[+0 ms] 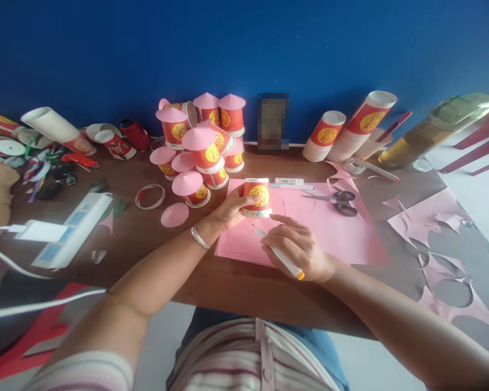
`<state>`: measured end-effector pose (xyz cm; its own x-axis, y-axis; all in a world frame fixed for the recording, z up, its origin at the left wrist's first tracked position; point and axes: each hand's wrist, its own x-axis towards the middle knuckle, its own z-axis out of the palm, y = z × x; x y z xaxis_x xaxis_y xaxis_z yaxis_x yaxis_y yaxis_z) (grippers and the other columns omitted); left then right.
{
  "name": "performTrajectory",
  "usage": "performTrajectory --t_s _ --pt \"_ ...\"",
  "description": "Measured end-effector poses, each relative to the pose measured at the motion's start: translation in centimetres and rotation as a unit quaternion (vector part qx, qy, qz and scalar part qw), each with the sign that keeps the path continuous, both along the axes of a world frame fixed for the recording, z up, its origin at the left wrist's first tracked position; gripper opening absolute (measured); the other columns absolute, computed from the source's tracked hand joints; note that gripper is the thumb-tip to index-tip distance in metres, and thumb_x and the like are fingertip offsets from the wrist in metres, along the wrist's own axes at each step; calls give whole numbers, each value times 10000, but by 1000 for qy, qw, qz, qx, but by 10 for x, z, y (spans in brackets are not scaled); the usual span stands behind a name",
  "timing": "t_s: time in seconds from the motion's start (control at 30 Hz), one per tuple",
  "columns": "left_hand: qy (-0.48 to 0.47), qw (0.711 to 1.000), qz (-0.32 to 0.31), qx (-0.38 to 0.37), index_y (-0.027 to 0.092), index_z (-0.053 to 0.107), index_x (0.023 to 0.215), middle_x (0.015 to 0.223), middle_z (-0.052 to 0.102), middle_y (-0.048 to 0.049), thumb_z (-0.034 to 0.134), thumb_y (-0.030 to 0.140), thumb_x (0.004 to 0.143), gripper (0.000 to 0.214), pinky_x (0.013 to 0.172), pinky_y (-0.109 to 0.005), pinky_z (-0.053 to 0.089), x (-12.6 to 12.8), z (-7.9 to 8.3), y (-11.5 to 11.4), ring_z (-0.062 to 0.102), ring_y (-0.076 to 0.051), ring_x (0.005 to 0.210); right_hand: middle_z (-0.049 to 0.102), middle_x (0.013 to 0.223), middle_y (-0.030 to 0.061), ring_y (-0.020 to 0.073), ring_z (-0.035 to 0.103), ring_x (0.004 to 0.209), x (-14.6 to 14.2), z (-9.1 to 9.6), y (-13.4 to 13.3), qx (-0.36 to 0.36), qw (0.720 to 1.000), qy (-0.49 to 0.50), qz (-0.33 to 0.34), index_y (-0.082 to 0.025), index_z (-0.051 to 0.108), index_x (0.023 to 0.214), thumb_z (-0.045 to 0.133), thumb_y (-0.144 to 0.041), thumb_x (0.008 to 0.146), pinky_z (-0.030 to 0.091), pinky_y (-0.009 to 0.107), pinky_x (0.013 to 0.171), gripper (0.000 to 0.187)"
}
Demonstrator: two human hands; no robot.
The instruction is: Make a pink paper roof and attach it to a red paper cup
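Observation:
My left hand (229, 210) is wrapped round a red and white paper cup (250, 191) with a yellow round emblem, its thumb across the front. The cup stands upside down, and green marks show on the white band at its lower edge. In my right hand (299, 244) is a white marker pen (284, 260) with an orange end. Its tip points up and left, apart from the cup, while my right index finger reaches close to the cup's lower edge. Pink paper sheets (330, 239) lie beneath both hands. Scissors (344, 203) rest on them, open-bladed.
Cups with pink cone tops (199, 138) are piled at back left, near a pink disc (175, 215) and tape roll (150, 196). A power strip (75, 228) lies left. Cup stacks (362, 127), a bottle (427, 130) and paper scraps (448, 309) are at right.

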<state>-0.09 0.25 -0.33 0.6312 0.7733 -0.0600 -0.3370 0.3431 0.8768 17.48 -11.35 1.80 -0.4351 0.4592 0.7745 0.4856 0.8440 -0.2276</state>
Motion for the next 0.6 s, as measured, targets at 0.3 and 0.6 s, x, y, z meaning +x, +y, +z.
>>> performTrajectory --t_s 0.3,0.6 --pt "-17 999 -20 24 172 696 1077 1051 741 -96 762 350 812 326 905 -403 533 -4 2 2 698 -264 1019 653 759 5 159 644 659 7 2 5 5 996 15 -91 -226 600 1014 616 -85 917 570 311 618 172" --pt "-14 999 -31 37 182 688 1112 1017 743 -83 748 350 805 355 932 -428 523 -4 4 2 703 -263 1005 678 776 18 165 648 650 9 3 5 -5 996 15 -85 -213 619 1046 612 -71 898 557 317 627 205"
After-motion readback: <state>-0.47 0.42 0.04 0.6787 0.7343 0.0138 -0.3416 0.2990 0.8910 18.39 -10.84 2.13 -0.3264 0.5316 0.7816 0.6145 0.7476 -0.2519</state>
